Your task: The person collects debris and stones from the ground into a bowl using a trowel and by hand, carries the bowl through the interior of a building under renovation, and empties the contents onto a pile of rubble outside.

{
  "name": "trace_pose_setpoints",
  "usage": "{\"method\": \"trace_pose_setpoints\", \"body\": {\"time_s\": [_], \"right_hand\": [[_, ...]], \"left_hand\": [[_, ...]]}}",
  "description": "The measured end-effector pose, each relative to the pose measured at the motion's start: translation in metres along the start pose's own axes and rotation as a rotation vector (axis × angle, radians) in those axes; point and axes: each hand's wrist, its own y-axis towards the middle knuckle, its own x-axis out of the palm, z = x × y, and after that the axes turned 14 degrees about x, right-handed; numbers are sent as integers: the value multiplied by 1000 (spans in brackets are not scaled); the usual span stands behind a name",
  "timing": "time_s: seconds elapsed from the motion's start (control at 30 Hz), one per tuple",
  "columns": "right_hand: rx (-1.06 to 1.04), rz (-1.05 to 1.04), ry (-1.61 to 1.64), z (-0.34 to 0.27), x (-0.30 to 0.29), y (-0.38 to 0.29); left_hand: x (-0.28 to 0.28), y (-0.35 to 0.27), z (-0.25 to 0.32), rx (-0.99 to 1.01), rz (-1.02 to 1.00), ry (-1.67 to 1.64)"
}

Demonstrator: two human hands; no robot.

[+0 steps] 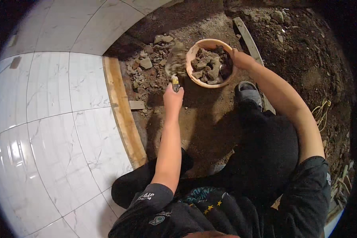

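My left hand point(173, 96) is closed around the yellow and black handle of a trowel point(175, 80). Its blade, smeared by motion blur, lies just left of an orange-pink bucket point(189, 64). Chunks of broken masonry and stones point(209, 65) fill much of that bucket. On the bucket's right rim, my right hand point(242, 59) keeps a grip, the fingers partly hidden by the rim. A heap of rubble point(145, 62) spreads over the dirt to the left of the trowel.
White marbled tiles point(50, 142) cover the left side, bordered by a wooden board point(123, 113). A narrow plank point(250, 38) lies on the dirt behind the right hand. My sandalled foot point(248, 93) stands below the bucket. Pale cord point(322, 114) lies at right.
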Motion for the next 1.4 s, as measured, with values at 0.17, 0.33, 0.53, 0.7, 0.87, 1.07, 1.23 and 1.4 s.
{"method": "trace_pose_setpoints", "body": {"time_s": [0.17, 0.33, 0.53, 0.7, 0.87, 1.07, 1.23, 1.4], "right_hand": [[78, 52, 322, 96, 98, 5], [353, -291, 542, 10, -40, -19], [249, -195, 457, 33, -23, -23], [311, -190, 682, 23, -22, -16], [212, -105, 341, 25, 8, -7], [94, 10, 382, 35, 52, 16], [112, 224, -144, 115, 110, -2], [151, -83, 460, 30, 16, -8]], "left_hand": [[36, 12, 12, 54, -82, -111], [15, 0, -78, -159, 71, -373], [58, -29, -149, -565, -25, -777], [69, -41, -176, -623, 3, -836], [61, -40, -158, -668, 17, -915], [59, -62, -148, -680, -23, -770], [98, -62, -122, -618, -125, -789], [57, -46, -173, -704, -108, -839]]}}
